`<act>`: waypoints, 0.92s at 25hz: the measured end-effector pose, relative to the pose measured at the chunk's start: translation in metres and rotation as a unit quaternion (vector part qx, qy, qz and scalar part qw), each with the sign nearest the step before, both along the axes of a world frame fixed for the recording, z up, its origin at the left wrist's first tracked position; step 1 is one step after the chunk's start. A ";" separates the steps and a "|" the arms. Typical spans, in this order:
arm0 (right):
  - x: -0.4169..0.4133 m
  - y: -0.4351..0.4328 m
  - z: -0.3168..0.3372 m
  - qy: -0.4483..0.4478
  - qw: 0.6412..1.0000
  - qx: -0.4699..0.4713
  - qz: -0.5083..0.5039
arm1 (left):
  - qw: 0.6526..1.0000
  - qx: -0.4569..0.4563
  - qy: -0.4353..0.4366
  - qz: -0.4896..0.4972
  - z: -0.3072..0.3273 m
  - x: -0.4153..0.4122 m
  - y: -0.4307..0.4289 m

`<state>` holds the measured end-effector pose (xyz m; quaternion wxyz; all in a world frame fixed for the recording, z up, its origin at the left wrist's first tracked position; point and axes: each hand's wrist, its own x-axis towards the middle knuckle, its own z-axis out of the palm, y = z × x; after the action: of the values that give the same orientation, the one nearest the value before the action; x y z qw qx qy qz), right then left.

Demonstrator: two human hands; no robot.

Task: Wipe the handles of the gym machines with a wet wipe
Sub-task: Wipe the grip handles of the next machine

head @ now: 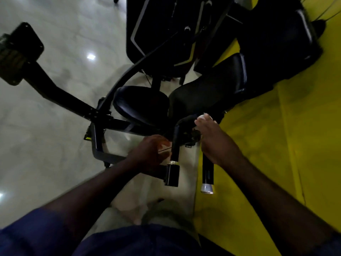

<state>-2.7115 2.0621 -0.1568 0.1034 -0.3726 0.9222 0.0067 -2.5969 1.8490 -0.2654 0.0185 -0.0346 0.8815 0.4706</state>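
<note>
A black gym machine stands below me, with a U-shaped black handle (176, 137) bending over near its seat. One handle leg ends in a silver cap (207, 188) at the lower right. My right hand (214, 139) grips the right leg of the handle, with a bit of white wet wipe (202, 116) showing at its fingertips. My left hand (151, 154) sits just left of the other leg, fingers curled; whether it touches the bar is unclear. A black collar (172, 175) with a pale ring joins that leg to the frame.
Two black padded seats (140, 106) (208, 93) lie beyond the handle. A long black arm with a weight block (16, 52) reaches to the upper left over the glossy grey floor (46, 145). A yellow wall (295, 145) bounds the right side.
</note>
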 end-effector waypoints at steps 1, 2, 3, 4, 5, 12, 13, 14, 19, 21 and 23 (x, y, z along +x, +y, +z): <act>0.008 0.003 -0.001 -0.001 1.000 -0.010 -0.004 | 1.000 0.006 -0.009 -0.008 -0.001 0.000 -0.005; 0.009 0.001 0.001 -0.011 0.999 -0.025 -0.025 | 1.000 0.014 -0.017 -0.014 -0.001 -0.002 -0.009; 0.004 -0.004 0.002 -0.029 0.997 -0.037 -0.064 | 0.999 0.022 -0.024 -0.015 -0.001 -0.006 -0.012; -0.002 -0.007 0.002 -0.042 0.994 -0.039 -0.098 | 0.999 0.025 -0.032 -0.012 -0.001 -0.010 -0.014; -0.008 -0.010 0.001 -0.046 0.992 -0.039 -0.109 | 0.999 0.022 -0.036 -0.010 -0.003 -0.015 -0.016; -0.050 -0.074 -0.027 0.066 0.980 0.187 -0.001 | 0.993 0.010 -0.106 -0.050 -0.051 -0.010 -0.015; -0.053 -0.089 -0.036 0.053 0.975 0.214 -0.003 | 0.993 0.010 -0.105 -0.048 -0.058 -0.012 -0.020; -0.055 -0.100 -0.046 0.048 0.973 0.224 -0.001 | 0.993 0.005 -0.108 -0.049 -0.061 -0.016 -0.024; -0.036 -0.117 -0.101 0.049 0.985 0.168 -0.004 | 0.988 -0.009 -0.136 -0.078 -0.072 -0.025 -0.046; -0.019 -0.107 -0.106 0.031 0.990 0.138 0.025 | 0.984 -0.002 -0.148 -0.104 -0.077 -0.021 -0.054; -0.014 -0.097 -0.103 0.064 0.992 0.105 0.036 | 0.983 0.005 -0.142 -0.117 -0.086 -0.021 -0.060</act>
<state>-2.7256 1.9647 -0.2602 0.0821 -0.3917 0.9070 0.1314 -2.6176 1.7890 -0.3513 0.1988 0.0027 0.8655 0.4597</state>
